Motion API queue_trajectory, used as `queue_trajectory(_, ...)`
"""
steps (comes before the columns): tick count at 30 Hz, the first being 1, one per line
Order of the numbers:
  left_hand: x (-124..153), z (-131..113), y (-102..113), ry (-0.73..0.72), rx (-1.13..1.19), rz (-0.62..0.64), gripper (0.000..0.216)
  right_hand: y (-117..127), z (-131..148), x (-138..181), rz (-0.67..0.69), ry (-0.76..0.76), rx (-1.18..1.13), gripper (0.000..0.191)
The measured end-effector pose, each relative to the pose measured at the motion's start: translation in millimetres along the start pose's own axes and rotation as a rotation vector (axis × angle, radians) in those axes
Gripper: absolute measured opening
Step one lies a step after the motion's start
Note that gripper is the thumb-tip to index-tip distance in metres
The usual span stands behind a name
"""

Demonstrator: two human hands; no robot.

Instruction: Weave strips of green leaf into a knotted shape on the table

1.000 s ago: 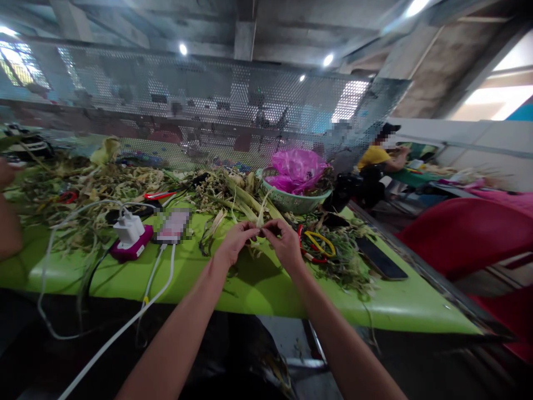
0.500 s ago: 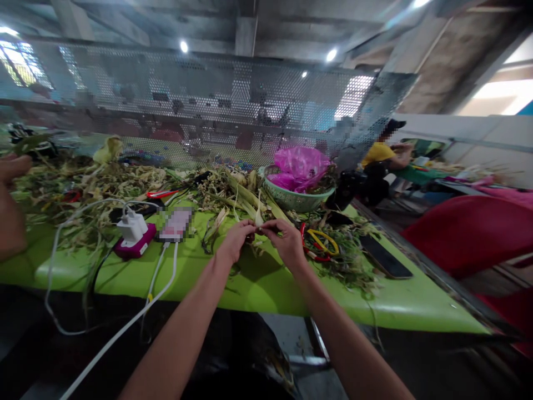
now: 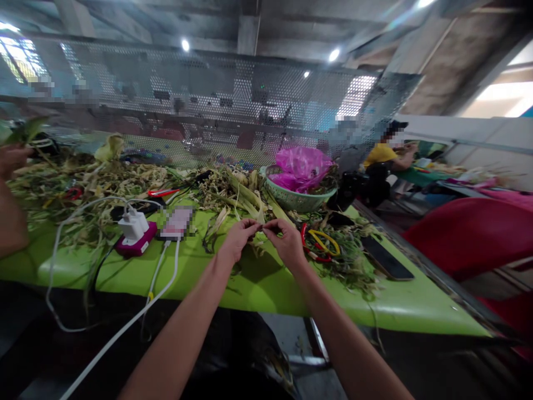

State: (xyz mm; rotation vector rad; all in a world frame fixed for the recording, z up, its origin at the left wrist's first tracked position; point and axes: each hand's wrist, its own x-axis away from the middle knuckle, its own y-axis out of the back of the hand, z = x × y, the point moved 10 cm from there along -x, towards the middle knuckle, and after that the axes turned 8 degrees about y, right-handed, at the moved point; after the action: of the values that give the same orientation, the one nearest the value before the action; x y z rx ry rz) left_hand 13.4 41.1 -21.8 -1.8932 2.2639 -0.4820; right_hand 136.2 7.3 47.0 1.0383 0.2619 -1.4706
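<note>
Over the green-covered table, my left hand and my right hand meet with their fingertips nearly touching. Both are closed in a pinch on a small pale piece of husk, whose pointed tip sticks up between them. The fingers hide its lower end. Just beyond lie long green stalks and husks. Right of my right hand, red-handled and yellow-handled tools rest on leafy scraps.
A green basket holds a pink plastic bag. A dark phone lies at right. Left are a white charger on a purple power block, cables, another phone, and a co-worker's arm. Behind stands a perforated metal screen.
My hands stay almost in place, fingertips shifting slightly; the pale husk piece shows less above them. At left, the co-worker's hand now holds a green leafy piece. The view has shifted slightly.
</note>
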Motion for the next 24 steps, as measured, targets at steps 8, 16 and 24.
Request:
queue_trajectory(8,7.8,-1.7,-3.5,0.049,-0.022,0.007,0.022,2.8,0.5,0.7,-0.033,-0.039,-0.032,0.006)
queue_trajectory(16,6.1,1.3,-4.4,0.076,-0.034,0.016,0.020,2.6,3.9,0.5,-0.022,-0.016,-0.099,0.007)
queue_trajectory(24,5.3,6.3,0.3,0.124,0.079,0.006,0.011,-0.3,2.4,0.5,-0.014,0.015,-0.057,0.011)
